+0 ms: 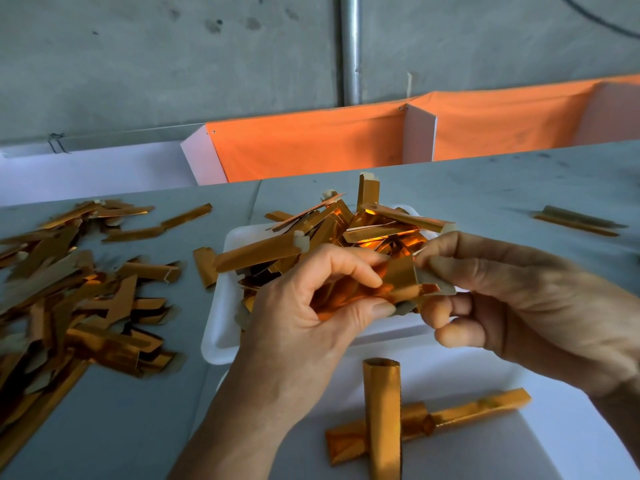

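Nearest the camera, two folded gold sleeves (pixel 382 417) lie crossed on a white board (pixel 561 441), which suggests finished pieces set aside. Just beyond them, both hands work one gold card blank (pixel 401 282) in the air above the near rim of a white tray (pixel 215 327). The left hand (pixel 301 306) has its thumb and curled fingers closed round the blank's shiny left end. The right hand (pixel 512 292) pinches the grey-backed right end between thumb and forefinger, so each grip is narrow and holding the blank, neither one free. The blank is bent along a crease, partly wrapped but not closed, so the step in hand looks like folding it into a sleeve. The next move, as I judge it, calls for bringing the loose flap round and tucking or pressing it shut while the left grip holds the creases square. The foil face looks slick, and the card could spring open if either pinch eases. Behind the hands the tray holds a heap of folded pieces (pixel 346 230), some standing on end. To the left on the bench (pixel 485 181) lies a spread pile of flat blanks (pixel 69 289), and a few more pieces (pixel 578 220) rest far right. Beyond the bench edge hang orange cloth bins (pixel 311 147), with a metal pipe (pixel 350 46) against the concrete wall.
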Demonstrator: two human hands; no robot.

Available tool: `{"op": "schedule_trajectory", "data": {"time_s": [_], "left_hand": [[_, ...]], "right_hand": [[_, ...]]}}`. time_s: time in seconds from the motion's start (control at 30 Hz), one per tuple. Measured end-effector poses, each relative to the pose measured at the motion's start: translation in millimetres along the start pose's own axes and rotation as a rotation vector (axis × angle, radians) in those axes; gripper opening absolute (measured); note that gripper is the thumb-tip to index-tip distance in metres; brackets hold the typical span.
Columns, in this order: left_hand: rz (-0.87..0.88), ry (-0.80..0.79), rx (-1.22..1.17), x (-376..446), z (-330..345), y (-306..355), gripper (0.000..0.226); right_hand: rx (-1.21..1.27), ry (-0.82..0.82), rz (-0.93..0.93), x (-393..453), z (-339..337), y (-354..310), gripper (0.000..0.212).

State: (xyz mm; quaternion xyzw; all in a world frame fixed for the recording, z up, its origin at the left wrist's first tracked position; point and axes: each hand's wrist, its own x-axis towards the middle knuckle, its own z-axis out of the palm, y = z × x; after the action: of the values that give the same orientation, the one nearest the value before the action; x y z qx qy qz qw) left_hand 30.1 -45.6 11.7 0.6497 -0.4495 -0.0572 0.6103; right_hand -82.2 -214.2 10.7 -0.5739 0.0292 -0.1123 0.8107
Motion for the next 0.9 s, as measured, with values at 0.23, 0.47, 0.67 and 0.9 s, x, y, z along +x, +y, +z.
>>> {"op": "schedule_trajectory", "data": {"time_s": [0.23, 0.47, 0.67, 0.9], "left_hand": [[-0.002, -0.003, 0.008, -0.7, 0.2, -1.4, 0.016], [0.024, -0.015, -0.023, 0.8, -1.3, -4.4, 0.020], [0.046, -0.039, -0.063, 0.3, -1.8, -5.6, 0.016], [0.034, -0.082, -0.018, -0.7, -0.2, -6.4, 0.018]], "right_hand": [[-0.087, 0.076, 0.032, 18.4, 14.7, -7.8, 0.010], [0.053, -0.009, 0.025, 20.1, 14.9, -5.4, 0.012], [-0.002, -0.049, 0.004, 18.9, 10.4, -7.8, 0.012], [-0.419, 0.018, -0.152, 18.0, 9.2, -12.2, 0.009]]}}
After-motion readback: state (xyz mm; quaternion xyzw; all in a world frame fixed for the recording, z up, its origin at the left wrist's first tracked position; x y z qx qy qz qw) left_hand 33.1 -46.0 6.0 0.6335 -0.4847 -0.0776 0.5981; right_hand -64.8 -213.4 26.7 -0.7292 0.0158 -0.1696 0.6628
